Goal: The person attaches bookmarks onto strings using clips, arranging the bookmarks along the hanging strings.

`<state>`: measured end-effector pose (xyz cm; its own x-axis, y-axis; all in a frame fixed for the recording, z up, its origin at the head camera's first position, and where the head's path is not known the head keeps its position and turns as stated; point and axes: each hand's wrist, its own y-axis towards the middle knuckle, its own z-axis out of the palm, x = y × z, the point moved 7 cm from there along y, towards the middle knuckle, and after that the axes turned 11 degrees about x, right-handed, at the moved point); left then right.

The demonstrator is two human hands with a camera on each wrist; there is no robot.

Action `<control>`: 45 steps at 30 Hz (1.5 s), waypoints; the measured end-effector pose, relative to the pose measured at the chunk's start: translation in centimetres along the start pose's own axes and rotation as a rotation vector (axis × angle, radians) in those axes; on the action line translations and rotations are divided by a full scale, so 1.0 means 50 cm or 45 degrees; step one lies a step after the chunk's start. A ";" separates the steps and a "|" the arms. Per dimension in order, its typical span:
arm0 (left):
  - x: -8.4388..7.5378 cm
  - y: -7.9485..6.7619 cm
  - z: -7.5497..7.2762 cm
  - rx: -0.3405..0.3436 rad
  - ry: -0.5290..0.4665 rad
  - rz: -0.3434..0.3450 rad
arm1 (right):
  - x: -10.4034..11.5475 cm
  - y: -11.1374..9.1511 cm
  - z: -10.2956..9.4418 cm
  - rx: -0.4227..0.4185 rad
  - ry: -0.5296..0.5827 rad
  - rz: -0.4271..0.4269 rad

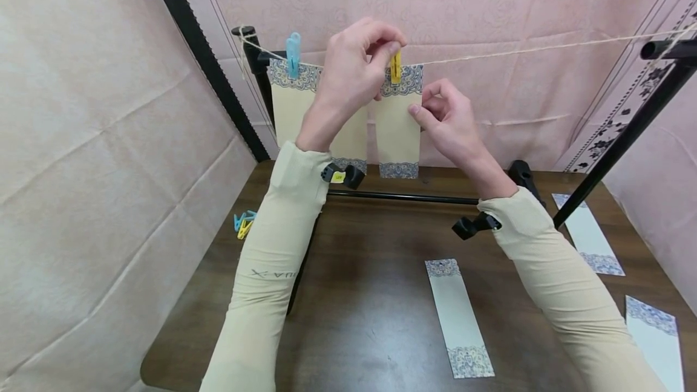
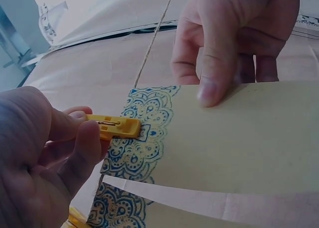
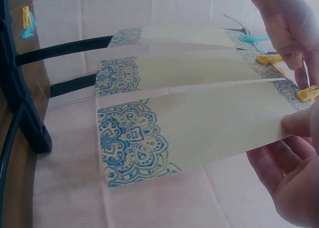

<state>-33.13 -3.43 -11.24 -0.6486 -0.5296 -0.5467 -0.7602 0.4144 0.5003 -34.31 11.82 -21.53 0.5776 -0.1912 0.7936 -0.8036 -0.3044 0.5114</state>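
Observation:
My left hand pinches a yellow clothespin between thumb and fingers. Its tip lies over the blue patterned top end of a cream paper strip, at the twine. Lower down, my right hand holds that strip by its right edge, the thumb on the front face and the fingers behind. Two more strips hang beside it on the left, partly hidden by the left hand in the head view. A blue clothespin grips the leftmost strip, and another yellow clothespin the middle one.
Several loose clothespins lie at the table's left side. On the brown table are a patterned strip in front and two more at the right. A black frame carries the twine, with a crossbar low at the back.

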 end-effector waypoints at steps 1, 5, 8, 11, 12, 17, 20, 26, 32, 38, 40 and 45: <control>0.001 0.000 0.000 0.009 -0.007 -0.005 | -0.001 0.000 0.001 0.004 0.000 0.001; 0.003 -0.002 0.002 0.053 -0.008 -0.014 | -0.004 0.001 0.005 0.017 0.016 -0.012; 0.003 -0.003 0.006 0.096 -0.011 -0.025 | -0.008 -0.001 0.007 0.019 0.035 -0.028; 0.004 -0.003 0.010 0.141 -0.020 -0.045 | -0.012 -0.003 0.006 0.017 0.037 -0.028; 0.005 -0.004 0.011 0.157 -0.028 -0.058 | -0.013 -0.004 0.006 0.016 0.034 -0.022; 0.012 -0.007 0.010 0.215 -0.040 -0.134 | -0.017 -0.008 0.004 0.019 0.013 0.025; 0.013 -0.012 0.007 0.224 -0.047 -0.147 | -0.018 -0.010 0.004 0.026 0.011 0.050; 0.011 -0.033 -0.002 0.174 -0.099 -0.063 | -0.016 -0.016 0.004 0.057 -0.006 0.060; 0.012 -0.059 -0.015 0.102 -0.101 0.021 | -0.028 -0.035 -0.003 0.090 -0.005 0.085; 0.018 -0.091 -0.021 0.053 -0.191 0.100 | -0.053 -0.067 -0.015 0.115 -0.022 0.127; 0.021 -0.105 -0.024 0.034 -0.198 0.122 | -0.063 -0.081 -0.019 0.124 -0.040 0.142; 0.028 -0.141 -0.030 -0.009 -0.194 0.173 | -0.089 -0.116 -0.026 0.152 -0.049 0.176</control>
<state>-28.64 -8.20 -14.52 -0.7438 -0.3508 -0.5689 -0.6654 0.4689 0.5809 -32.41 15.64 -27.61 0.4700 -0.2738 0.8391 -0.8541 -0.3810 0.3541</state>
